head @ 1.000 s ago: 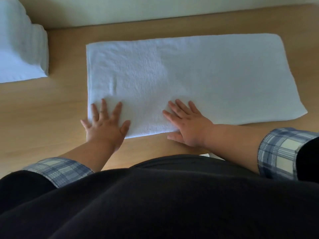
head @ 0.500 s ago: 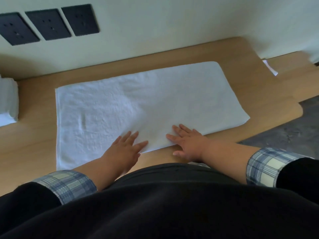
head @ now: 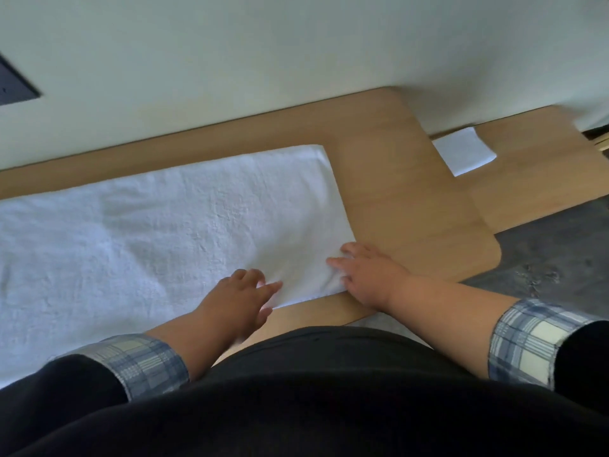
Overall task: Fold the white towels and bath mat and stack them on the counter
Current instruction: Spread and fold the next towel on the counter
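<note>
A white towel (head: 158, 225) lies flat lengthwise on the wooden counter (head: 405, 199), and its left end runs out of view. My right hand (head: 369, 272) is at the towel's near right corner, where the cloth wrinkles between its fingers and thumb. My left hand (head: 240, 291) rests on the near edge a little to the left, fingers loosely bent on the cloth. The picture is blurred with motion.
A pale wall rises right behind the counter, with a dark wall plate (head: 13, 87) at the far left. A small white folded cloth (head: 463, 153) lies on a lower wooden surface at the right. Grey floor (head: 553, 258) shows beyond the counter's rounded right end.
The view has swung right, so the folded stack at the left is out of sight. Both hands slid right along the towel's near edge, and the right hand reached the corner.
</note>
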